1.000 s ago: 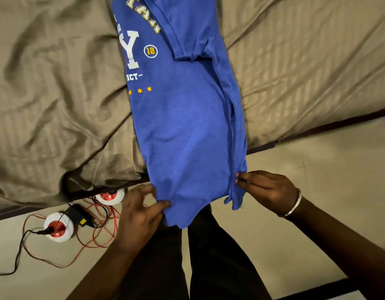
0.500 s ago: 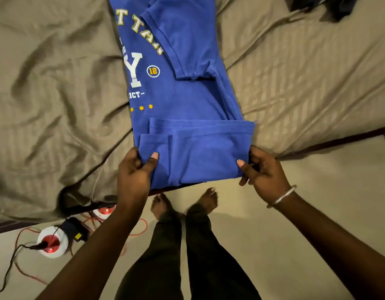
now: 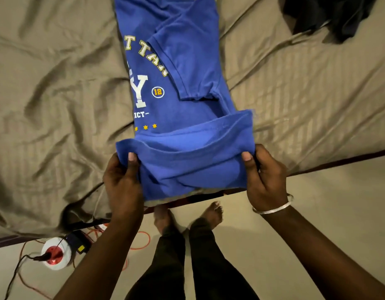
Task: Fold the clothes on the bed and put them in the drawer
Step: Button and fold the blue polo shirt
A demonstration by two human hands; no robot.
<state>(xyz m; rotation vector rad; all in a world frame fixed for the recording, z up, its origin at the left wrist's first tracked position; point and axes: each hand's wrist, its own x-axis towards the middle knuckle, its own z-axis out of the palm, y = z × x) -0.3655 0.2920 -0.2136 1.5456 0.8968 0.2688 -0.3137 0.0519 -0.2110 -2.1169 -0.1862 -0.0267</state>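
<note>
A blue T-shirt (image 3: 187, 135) with white and yellow lettering lies lengthwise on the bed's tan sheet (image 3: 57, 105), its sides folded inward into a narrow strip. Its lower end is folded up over the body. My left hand (image 3: 122, 178) grips the left edge of that folded part, thumb on top. My right hand (image 3: 263, 172), with a silver bangle at the wrist, grips the right edge the same way. The folded part is lifted a little at the bed's edge. No drawer is in view.
A dark garment (image 3: 330, 16) lies on the bed at the top right. On the beige floor at the lower left sit a white and red extension reel (image 3: 55, 254), a black adapter and orange cable. My bare feet (image 3: 187, 215) stand against the bed's edge.
Both hands have brought the shirt's hanging lower end up from below the bed's edge and folded it onto the body. The fold has since moved farther up, toward the yellow stars.
</note>
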